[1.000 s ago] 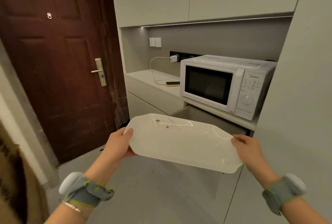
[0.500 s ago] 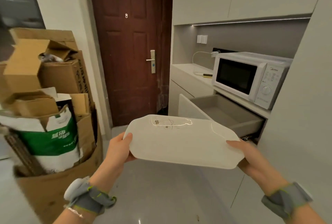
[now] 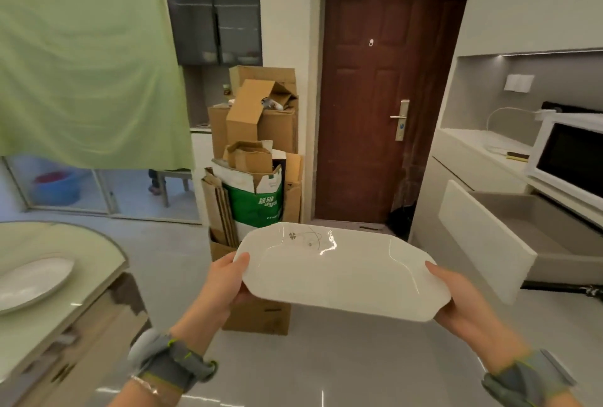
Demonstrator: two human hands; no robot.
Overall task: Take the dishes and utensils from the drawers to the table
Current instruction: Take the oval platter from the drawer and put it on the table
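I hold a long white platter [image 3: 336, 273] with a small floral mark level in front of me. My left hand [image 3: 225, 282] grips its left end and my right hand [image 3: 460, 295] grips its right end. The pale glass-topped table [image 3: 65, 279] shows at the left edge, with a white oval plate [image 3: 32, 282] lying on it. At the right an open, empty-looking drawer [image 3: 489, 240] sticks out from the cabinet, under the counter.
A stack of cardboard boxes [image 3: 257, 178] stands straight ahead beside a dark red door [image 3: 375, 96]. A white microwave [image 3: 571, 158] sits on the counter at right. A green cloth [image 3: 85, 57] hangs at upper left. Grey floor lies between me and the table.
My view has swung left from the microwave and drawer toward the boxes and table. The platter stays in both hands, carried along.
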